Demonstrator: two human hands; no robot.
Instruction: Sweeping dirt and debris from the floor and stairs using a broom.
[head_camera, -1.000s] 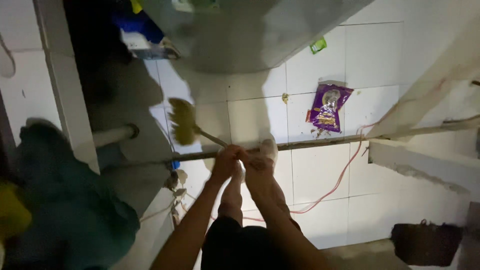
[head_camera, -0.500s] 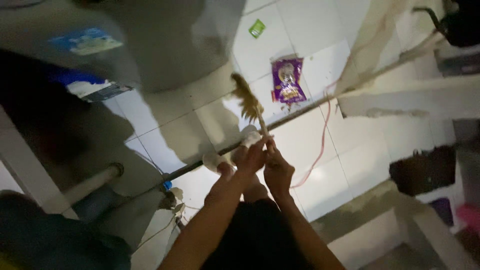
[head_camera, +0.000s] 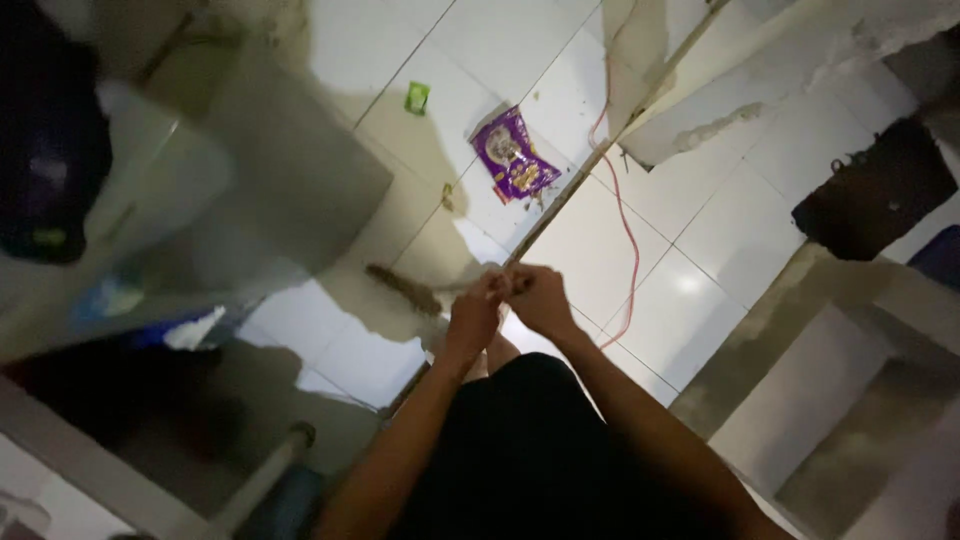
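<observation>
Both hands meet in front of me over the white tiled floor (head_camera: 690, 285). My left hand (head_camera: 472, 317) and my right hand (head_camera: 540, 298) are closed together on the thin handle of a small straw broom (head_camera: 402, 288). The broom's bristle head points left and lies low over the tiles, in shadow. A purple snack packet (head_camera: 512, 156) with spilled crumbs lies on the floor beyond my hands. A small green wrapper (head_camera: 416, 97) lies further off.
A thin dark rod or pipe (head_camera: 560, 205) runs diagonally across the floor beside a red cable (head_camera: 627, 235). A large grey appliance (head_camera: 200, 190) stands at left. A dark bag (head_camera: 875, 190) sits at right by a low concrete step (head_camera: 800, 400).
The view has swung so the floor now runs diagonally. The broom head has dropped from upright to low at the left of my hands. Both hands stay on the handle.
</observation>
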